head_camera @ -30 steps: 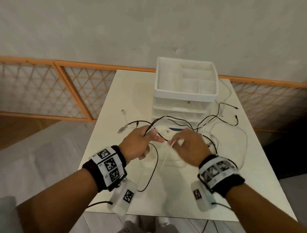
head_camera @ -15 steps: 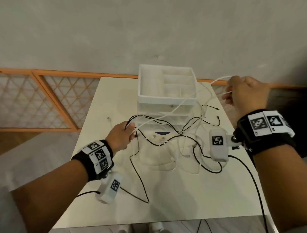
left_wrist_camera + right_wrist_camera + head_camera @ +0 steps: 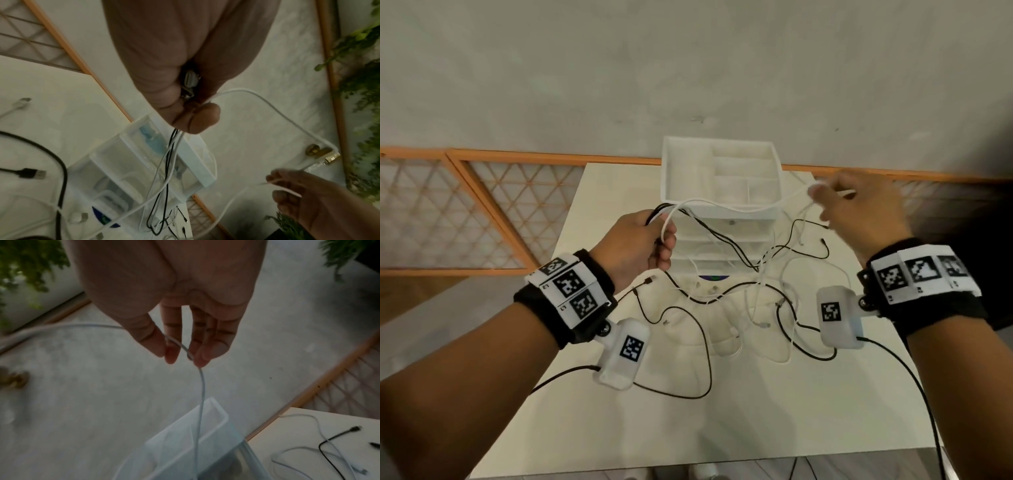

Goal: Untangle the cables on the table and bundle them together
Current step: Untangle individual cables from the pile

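Observation:
My left hand (image 3: pixel 659 236) is raised over the table and grips a bunch of black and white cable ends in its fist (image 3: pixel 193 100). From it a white cable (image 3: pixel 739 207) runs across to my right hand (image 3: pixel 822 193), which is held up at the right and pinches that cable between thumb and fingertips (image 3: pixel 172 353). The white cable (image 3: pixel 202 394) hangs down from that pinch. A tangle of black cables (image 3: pixel 709 301) and white cables (image 3: pixel 756 308) trails from the left fist down onto the table (image 3: pixel 756 428).
A white drawer organiser (image 3: pixel 770 209) with an open divided top tray stands at the back middle of the table, under the stretched cable. An orange lattice fence (image 3: pixel 482 205) runs behind it. Loose plug ends (image 3: pixel 647 281) lie near the left wrist.
My right hand drew the white cable out to the right, then came back a little toward the organiser. My left hand has risen with its bunch of cables.

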Demonstrator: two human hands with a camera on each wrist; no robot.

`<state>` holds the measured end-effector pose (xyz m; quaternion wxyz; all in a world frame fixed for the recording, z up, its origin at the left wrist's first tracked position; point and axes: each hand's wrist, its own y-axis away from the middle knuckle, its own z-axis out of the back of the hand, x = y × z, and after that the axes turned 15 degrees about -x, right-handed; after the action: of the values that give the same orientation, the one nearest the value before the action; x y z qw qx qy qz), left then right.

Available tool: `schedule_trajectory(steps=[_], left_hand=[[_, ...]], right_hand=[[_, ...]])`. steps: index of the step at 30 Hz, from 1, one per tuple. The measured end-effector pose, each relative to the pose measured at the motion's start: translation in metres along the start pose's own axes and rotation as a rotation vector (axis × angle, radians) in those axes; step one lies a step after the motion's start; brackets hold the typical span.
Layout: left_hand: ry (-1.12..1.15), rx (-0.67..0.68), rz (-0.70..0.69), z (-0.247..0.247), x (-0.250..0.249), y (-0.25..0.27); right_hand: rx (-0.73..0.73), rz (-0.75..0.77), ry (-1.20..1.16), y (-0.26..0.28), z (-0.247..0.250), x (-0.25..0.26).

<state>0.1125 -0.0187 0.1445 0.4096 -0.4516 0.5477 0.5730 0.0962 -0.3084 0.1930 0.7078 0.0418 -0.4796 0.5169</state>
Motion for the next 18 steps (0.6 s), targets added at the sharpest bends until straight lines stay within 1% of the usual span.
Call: schedule_trajectory(steps=[3,4,6,7,8,9,11,12,14,18], left_hand=[[0.011,0.022,-0.025,-0.011,-0.002,0.002],[0.014,0.027,-0.029,-0.015,-0.003,0.003],[0.018,0.026,-0.033,-0.022,-0.004,0.003],[0.016,0.023,-0.041,-0.024,-0.004,0.003],[0.007,0.022,-0.054,-0.024,-0.002,0.002],[-0.009,0.027,-0.070,-0.023,0.002,0.001],[-0.046,0.046,-0.101,-0.019,0.013,-0.001],[-0.067,0.050,-0.112,-0.016,0.019,-0.001],[-0.107,0.028,-0.107,-0.013,0.033,-0.003],[-0.217,0.014,-0.097,-0.008,0.052,-0.007]], right_hand=[[0.253,0.274,0.131,0.034,-0.017,0.014],[0.308,0.338,0.137,0.047,-0.025,0.019],[0.357,0.429,0.135,0.065,-0.038,0.032],[0.360,0.419,0.101,0.066,-0.041,0.038],[0.359,0.355,0.045,0.061,-0.041,0.043],[0.320,0.274,-0.024,0.054,-0.038,0.047],[0.161,0.093,-0.163,0.031,-0.028,0.051],[0.079,0.029,-0.208,0.019,-0.023,0.049],[-0.026,-0.031,-0.239,0.002,-0.015,0.046],[-0.084,-0.119,-0.318,-0.016,-0.011,0.038]])
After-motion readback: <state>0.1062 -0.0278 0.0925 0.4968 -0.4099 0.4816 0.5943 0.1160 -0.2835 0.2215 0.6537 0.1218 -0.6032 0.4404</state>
